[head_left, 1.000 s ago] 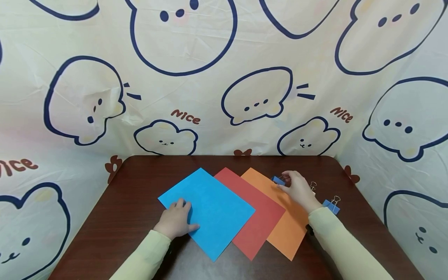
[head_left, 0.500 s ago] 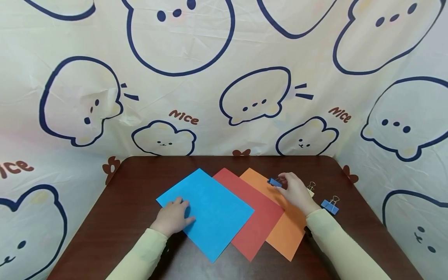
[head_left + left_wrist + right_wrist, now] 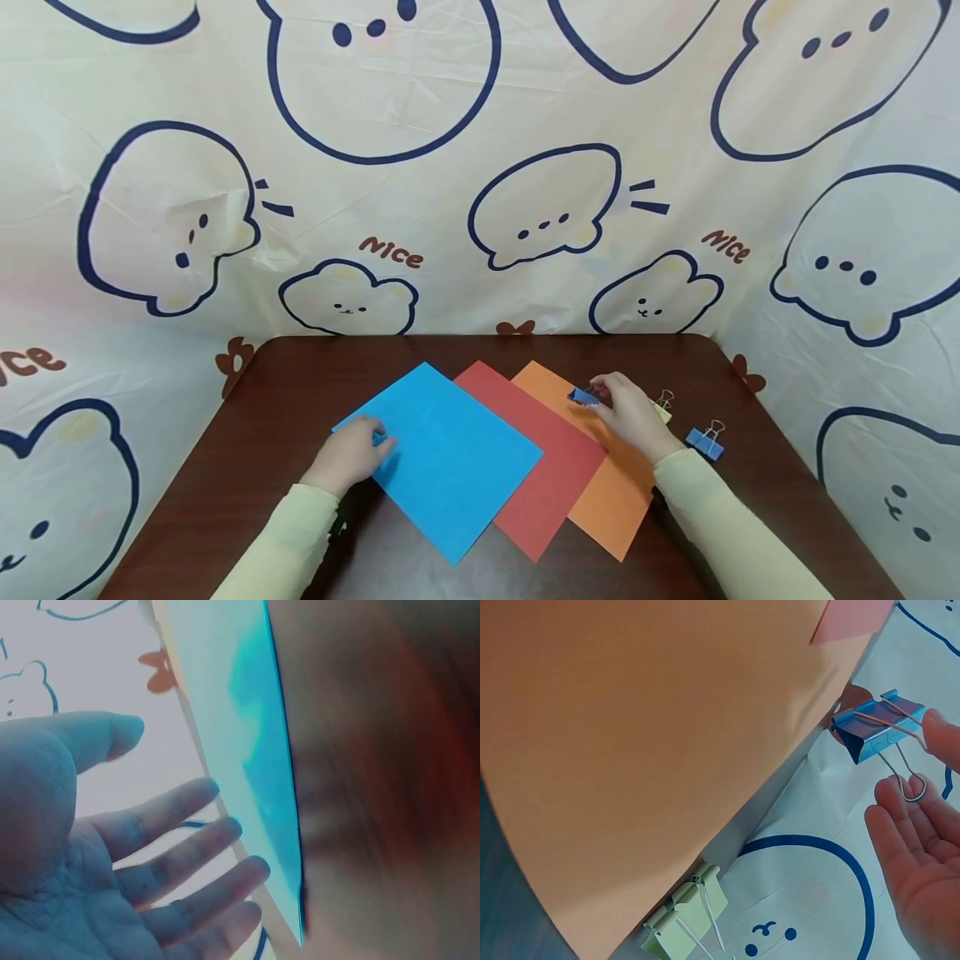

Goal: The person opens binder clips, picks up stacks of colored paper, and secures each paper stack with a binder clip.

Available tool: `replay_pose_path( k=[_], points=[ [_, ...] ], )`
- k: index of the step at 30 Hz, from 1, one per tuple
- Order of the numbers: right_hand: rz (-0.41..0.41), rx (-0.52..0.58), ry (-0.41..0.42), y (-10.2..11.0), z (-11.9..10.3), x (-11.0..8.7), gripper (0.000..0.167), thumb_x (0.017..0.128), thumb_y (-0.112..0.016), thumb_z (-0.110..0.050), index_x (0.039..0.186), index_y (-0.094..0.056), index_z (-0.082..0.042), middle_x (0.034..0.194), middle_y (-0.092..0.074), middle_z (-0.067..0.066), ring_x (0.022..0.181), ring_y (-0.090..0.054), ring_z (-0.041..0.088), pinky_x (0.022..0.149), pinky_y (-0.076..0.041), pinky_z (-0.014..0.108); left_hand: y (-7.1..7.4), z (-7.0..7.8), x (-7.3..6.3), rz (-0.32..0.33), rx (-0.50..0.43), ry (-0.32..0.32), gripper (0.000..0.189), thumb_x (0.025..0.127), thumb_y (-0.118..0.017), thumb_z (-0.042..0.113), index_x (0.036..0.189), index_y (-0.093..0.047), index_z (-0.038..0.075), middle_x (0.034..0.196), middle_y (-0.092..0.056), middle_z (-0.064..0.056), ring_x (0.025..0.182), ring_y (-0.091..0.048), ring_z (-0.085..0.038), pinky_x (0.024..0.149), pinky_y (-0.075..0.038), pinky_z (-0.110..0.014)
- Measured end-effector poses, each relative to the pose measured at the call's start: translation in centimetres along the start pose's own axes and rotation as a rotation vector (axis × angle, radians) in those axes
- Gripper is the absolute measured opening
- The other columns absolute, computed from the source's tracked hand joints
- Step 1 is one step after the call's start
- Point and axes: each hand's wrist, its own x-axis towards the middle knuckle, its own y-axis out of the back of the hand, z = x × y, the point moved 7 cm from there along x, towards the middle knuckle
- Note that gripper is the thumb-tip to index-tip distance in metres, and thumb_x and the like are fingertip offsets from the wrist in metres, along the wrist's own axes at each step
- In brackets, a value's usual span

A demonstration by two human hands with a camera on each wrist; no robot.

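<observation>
near orange sheet [image 3: 617, 508], right hand [image 3: 632, 417] pinches blue binder clip [image 3: 582, 397]; left hand [image 3: 343, 457] loose-fingered over blue sheet [image 3: 453, 462].

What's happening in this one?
A person has three overlapping sheets on a dark table: a blue sheet on top, then a red sheet, then an orange sheet. The right hand pinches a blue binder clip by its wire handles, near the orange sheet's far edge; it isn't clipped to any paper. The left hand is at the blue sheet's left corner, holding nothing. A pale yellow clip and another blue clip lie to the right.
</observation>
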Motion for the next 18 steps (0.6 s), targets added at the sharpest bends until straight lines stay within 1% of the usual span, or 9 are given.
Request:
replay_pose_path(
  k=[3,6,9,12,14,18],
  points=[
    [0.003,-0.001,0.002,0.0,0.1,0.0,0.039,0.091,-0.079,-0.013,0.124,-0.064,0.001,0.115,-0.064,0.015,0.105,-0.067,0.031,0.092,-0.058,0.047,0.9,-1.2,0.5,0.015,0.002,0.051,0.034,0.097,-0.070,0.023,0.111,-0.070,-0.008,0.107,-0.066,-0.022,0.087,-0.066,-0.032,0.074,-0.058,-0.047],
    [0.007,0.003,0.002,0.1,0.2,0.1,0.041,0.091,-0.080,-0.014,0.125,-0.063,0.002,0.116,-0.064,0.016,0.106,-0.067,0.031,0.093,-0.058,0.048,1.6,-2.1,1.0,0.014,0.032,0.092,0.039,0.097,-0.069,0.023,0.111,-0.066,-0.014,0.103,-0.063,-0.025,0.080,-0.064,-0.032,0.073,-0.057,-0.050],
    [0.004,0.015,-0.009,0.0,0.4,0.1,0.042,0.091,-0.079,-0.014,0.126,-0.062,0.002,0.117,-0.063,0.016,0.107,-0.066,0.031,0.094,-0.057,0.049,1.9,-2.7,1.4,0.000,0.069,0.127,0.049,0.097,-0.069,0.026,0.112,-0.061,-0.019,0.105,-0.060,-0.031,0.082,-0.063,-0.038,0.076,-0.057,-0.055],
    [-0.002,0.020,-0.028,-0.2,0.7,0.1,0.042,0.092,-0.079,-0.016,0.127,-0.062,0.000,0.117,-0.063,0.015,0.107,-0.066,0.032,0.095,-0.057,0.048,2.0,-3.1,1.5,-0.031,0.084,0.171,0.057,0.097,-0.069,0.030,0.113,-0.057,-0.023,0.105,-0.057,-0.035,0.084,-0.061,-0.042,0.076,-0.056,-0.057],
    [-0.001,0.022,-0.033,-0.2,0.8,0.1,0.043,0.092,-0.079,-0.016,0.127,-0.062,0.000,0.118,-0.063,0.015,0.108,-0.066,0.033,0.095,-0.057,0.049,1.9,-3.3,1.6,-0.045,0.085,0.199,0.060,0.097,-0.070,0.032,0.112,-0.056,-0.024,0.104,-0.056,-0.036,0.085,-0.059,-0.044,0.076,-0.056,-0.058],
    [0.006,0.016,-0.033,-0.1,0.9,-0.1,0.044,0.091,-0.080,-0.017,0.127,-0.062,0.000,0.118,-0.063,0.016,0.107,-0.066,0.032,0.094,-0.057,0.049,1.7,-3.6,1.8,-0.057,0.093,0.216,0.061,0.096,-0.071,0.034,0.106,-0.058,-0.025,0.099,-0.055,-0.035,0.084,-0.058,-0.043,0.074,-0.056,-0.057]
  ],
)
